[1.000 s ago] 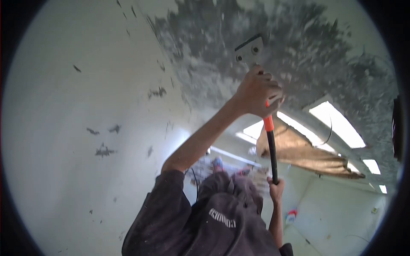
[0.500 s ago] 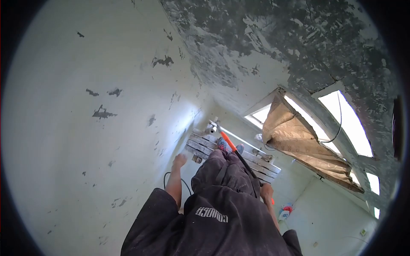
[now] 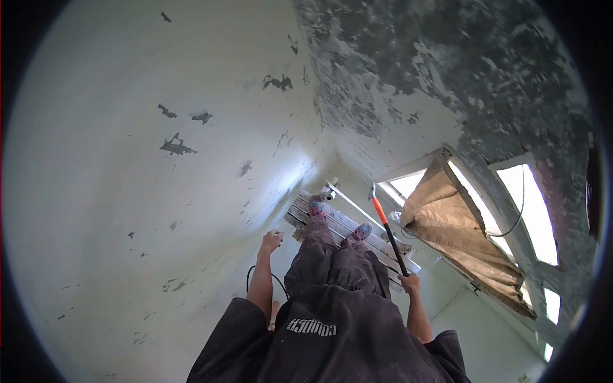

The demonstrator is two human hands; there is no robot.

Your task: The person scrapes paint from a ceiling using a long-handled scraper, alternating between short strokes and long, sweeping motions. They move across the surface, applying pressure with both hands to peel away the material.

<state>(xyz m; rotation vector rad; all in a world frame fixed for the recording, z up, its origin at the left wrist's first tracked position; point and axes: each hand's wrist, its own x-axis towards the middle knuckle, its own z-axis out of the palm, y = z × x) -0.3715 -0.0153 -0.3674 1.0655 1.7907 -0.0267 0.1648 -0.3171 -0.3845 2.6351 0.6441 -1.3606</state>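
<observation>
My right hand is closed around the lower part of a long-handled scraper. The scraper has a black shaft, an orange neck and a metal head, which points up and away toward the window side. Beside the pale wall, my left hand is held out with its fingers curled in, and I see nothing in it. My feet, in dusty patterned shoes, stand apart on a platform of whitish, worn planks.
The left wall has dark chipped patches. Grey areas show on the ceiling where the coating is off. Brown cloth hangs across the bright windows. A black cable loops below my left arm.
My feet have moved apart on the planks. The scraper has swung right, away from my legs, still in my right hand. My left hand has shifted slightly, and the view has turned.
</observation>
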